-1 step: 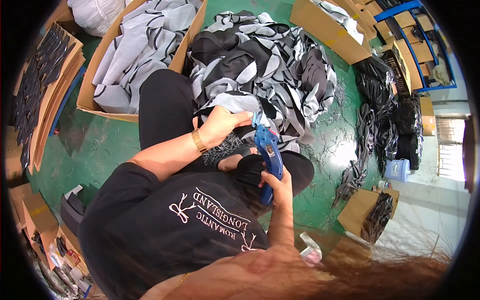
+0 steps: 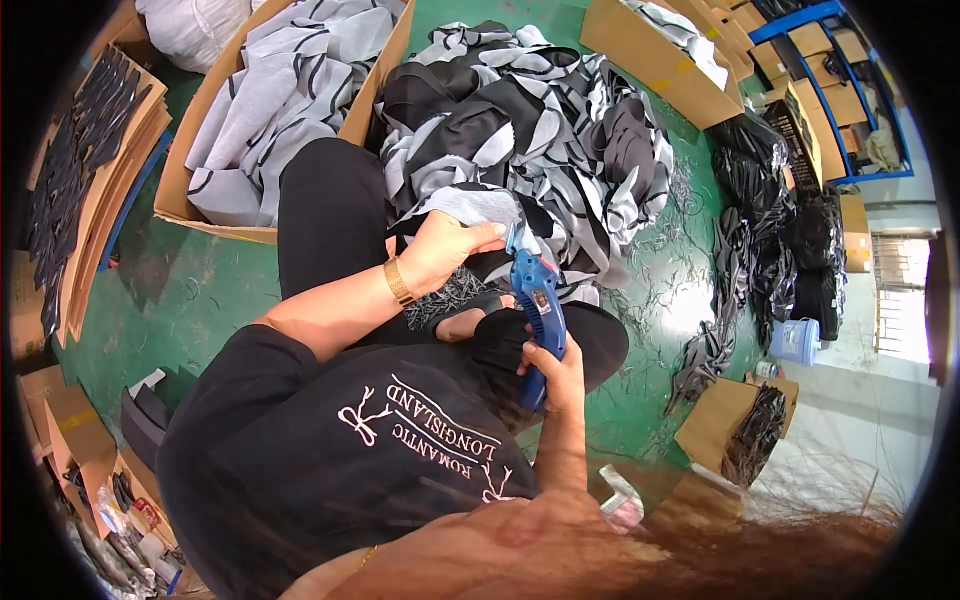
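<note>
My right hand (image 2: 556, 368) is wrapped round the handle of blue electric scissors (image 2: 540, 300), which point up and away from me. Their head is at the edge of a grey fabric piece (image 2: 478, 206), close to my left fingertips. My left hand (image 2: 445, 252) is closed, thumb and fingers pinching that piece at its near edge. Just beyond lies a big heap of grey and black fabric pieces (image 2: 510, 125), which the held piece overlaps. Whether the blades are in the cloth is too small to tell.
At far left stands a cardboard box (image 2: 262, 236) of grey fabric; another box (image 2: 655, 85) is at far right. Dark trimmings litter the green floor (image 2: 650, 345). Black plastic bags (image 2: 750, 160), a pale blue bucket (image 2: 795, 341) and a blue shelf rack (image 2: 800, 20) line the right side.
</note>
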`<state>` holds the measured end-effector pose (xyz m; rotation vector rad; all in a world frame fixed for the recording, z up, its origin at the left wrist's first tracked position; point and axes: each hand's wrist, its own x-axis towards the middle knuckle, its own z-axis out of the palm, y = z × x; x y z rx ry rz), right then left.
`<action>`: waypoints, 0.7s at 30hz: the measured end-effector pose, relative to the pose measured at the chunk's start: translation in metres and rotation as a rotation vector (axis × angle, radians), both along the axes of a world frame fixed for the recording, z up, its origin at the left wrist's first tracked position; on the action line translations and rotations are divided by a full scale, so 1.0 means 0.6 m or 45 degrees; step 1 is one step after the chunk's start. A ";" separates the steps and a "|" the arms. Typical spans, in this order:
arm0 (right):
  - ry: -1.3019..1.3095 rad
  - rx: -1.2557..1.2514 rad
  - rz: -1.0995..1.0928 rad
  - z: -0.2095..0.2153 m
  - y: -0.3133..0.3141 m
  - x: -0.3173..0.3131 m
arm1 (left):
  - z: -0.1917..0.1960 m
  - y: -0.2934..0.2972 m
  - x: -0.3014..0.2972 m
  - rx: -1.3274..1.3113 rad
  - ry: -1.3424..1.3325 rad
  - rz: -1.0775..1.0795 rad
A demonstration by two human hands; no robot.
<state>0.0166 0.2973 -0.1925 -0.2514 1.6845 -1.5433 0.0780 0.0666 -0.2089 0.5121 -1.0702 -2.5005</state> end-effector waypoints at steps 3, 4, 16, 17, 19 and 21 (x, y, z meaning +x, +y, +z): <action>-0.028 -0.031 -0.014 -0.005 0.004 0.002 | 0.005 0.003 0.000 -0.029 0.023 -0.029; -0.040 -0.044 -0.013 -0.007 0.002 0.002 | 0.005 0.001 0.002 -0.031 0.021 -0.026; 0.061 -0.007 0.053 0.020 0.008 -0.013 | 0.004 -0.030 0.008 -0.517 -0.005 -0.229; 0.051 -0.004 0.058 0.022 0.012 -0.015 | 0.009 -0.032 0.007 -0.643 0.047 -0.223; 0.081 0.020 0.060 0.030 0.013 -0.019 | 0.020 -0.034 0.008 -0.766 0.101 -0.218; 0.118 0.058 0.079 0.036 0.016 -0.022 | 0.027 -0.034 0.010 -0.822 0.024 -0.242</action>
